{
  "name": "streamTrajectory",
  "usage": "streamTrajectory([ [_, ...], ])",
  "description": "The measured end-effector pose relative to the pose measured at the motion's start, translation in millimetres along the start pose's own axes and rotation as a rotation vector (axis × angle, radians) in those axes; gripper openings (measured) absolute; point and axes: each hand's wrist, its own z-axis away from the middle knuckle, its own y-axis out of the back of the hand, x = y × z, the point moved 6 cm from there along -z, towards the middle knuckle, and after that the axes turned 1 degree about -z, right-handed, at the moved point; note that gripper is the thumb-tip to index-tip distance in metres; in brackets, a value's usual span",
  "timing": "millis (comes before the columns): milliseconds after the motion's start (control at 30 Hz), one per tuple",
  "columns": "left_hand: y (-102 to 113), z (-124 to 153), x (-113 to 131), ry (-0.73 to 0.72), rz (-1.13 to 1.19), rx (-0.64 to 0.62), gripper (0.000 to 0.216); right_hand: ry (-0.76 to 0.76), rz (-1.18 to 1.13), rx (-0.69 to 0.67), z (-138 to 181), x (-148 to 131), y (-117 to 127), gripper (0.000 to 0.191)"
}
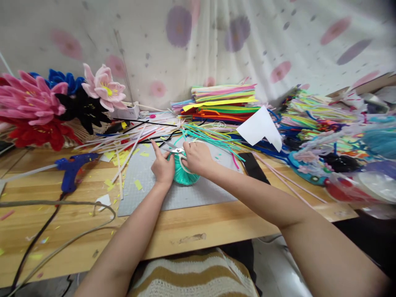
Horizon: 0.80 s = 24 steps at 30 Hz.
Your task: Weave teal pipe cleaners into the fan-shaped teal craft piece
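A fluffy teal pipe-cleaner bundle [185, 175] rests on a grey cutting mat [192, 194] in the middle of the wooden table. My left hand [162, 167] grips its left side, index finger pointing up. My right hand [197, 157] covers the bundle's top and holds white-handled scissors [177, 150], blades pointing left over the bundle. Loose teal pipe cleaners [210, 138] fan out just behind my hands.
A blue glue gun [72, 169] with its cord lies at left. Pipe-cleaner flowers [40, 109] fill the far left. Stacked coloured pipe cleaners [222, 103], a white paper [260, 128], a black phone [253, 167] and more craft clutter [340, 136] crowd the back and right.
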Motion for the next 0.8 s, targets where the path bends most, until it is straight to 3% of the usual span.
streamTrajectory([
  [267,1,-3,-4,-0.034,0.03,0.019,0.088,0.019,-0.041,-0.096,-1,5,-6,0.034],
  [400,-1,-7,-12,-0.014,0.146,0.01,0.079,-0.005,-0.162,0.01,-5,21,4,0.04],
  [533,-13,-16,-23,0.08,0.465,-0.085,0.048,-0.13,-0.327,0.085,-3,67,2,0.045],
  [633,-16,-23,-29,0.187,0.668,-0.124,0.025,-0.304,-0.376,0.101,11,112,-15,0.043],
  [733,-15,-29,-33,0.313,0.735,-0.189,0.017,-0.428,-0.382,0.045,32,147,-41,0.044],
  [800,-17,-29,-34,0.409,0.8,-0.285,0.02,-0.418,-0.36,-0.011,44,157,-58,0.039],
])
